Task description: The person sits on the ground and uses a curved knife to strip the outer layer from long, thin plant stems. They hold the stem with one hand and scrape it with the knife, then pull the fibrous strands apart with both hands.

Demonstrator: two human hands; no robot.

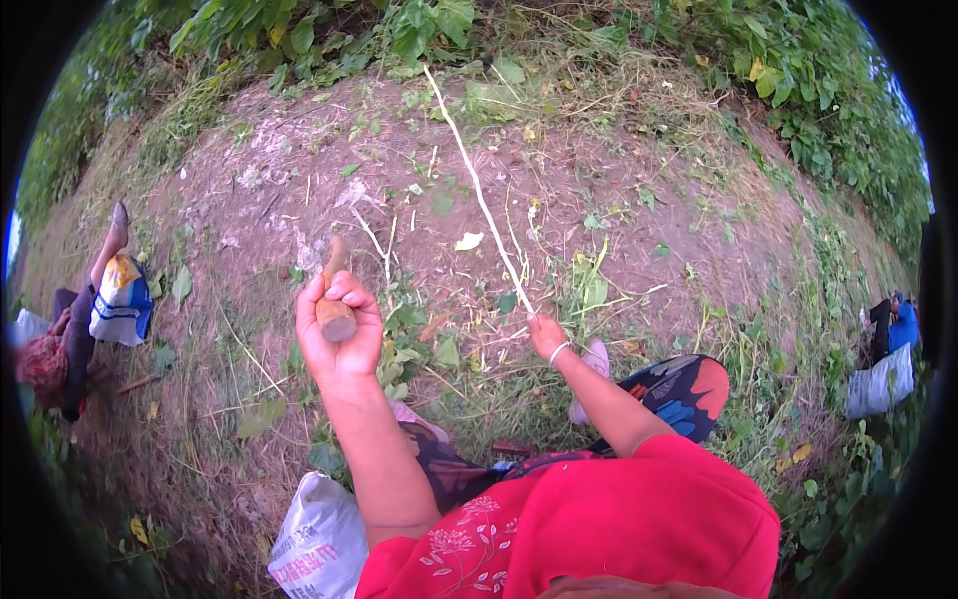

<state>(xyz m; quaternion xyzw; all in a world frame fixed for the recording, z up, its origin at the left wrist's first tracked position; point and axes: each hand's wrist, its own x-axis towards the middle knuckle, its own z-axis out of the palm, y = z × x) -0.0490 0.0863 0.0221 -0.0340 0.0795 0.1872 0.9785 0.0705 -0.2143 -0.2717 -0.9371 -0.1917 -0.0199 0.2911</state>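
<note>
My left hand (342,319) is closed round a brown wooden tool handle (336,321), its round butt end facing up toward me. The far end narrows to a tip beyond my fingers; whether a blade sits there I cannot make out. Low in front of my right knee, my right hand (546,335), with a pale bangle on the wrist, grips the near end of a long, thin, pale stick (482,195). The stick runs away from me over the bare soil, leaning left, and reaches the leafy plants at the far side. The two hands are apart.
A white printed sack (321,539) stands by my left side. At the far left a person (75,329) sits beside a blue and white bag (122,299). Another person (898,324) and a pale sack (882,384) are at the right. Leafy plants (808,80) border the littered soil.
</note>
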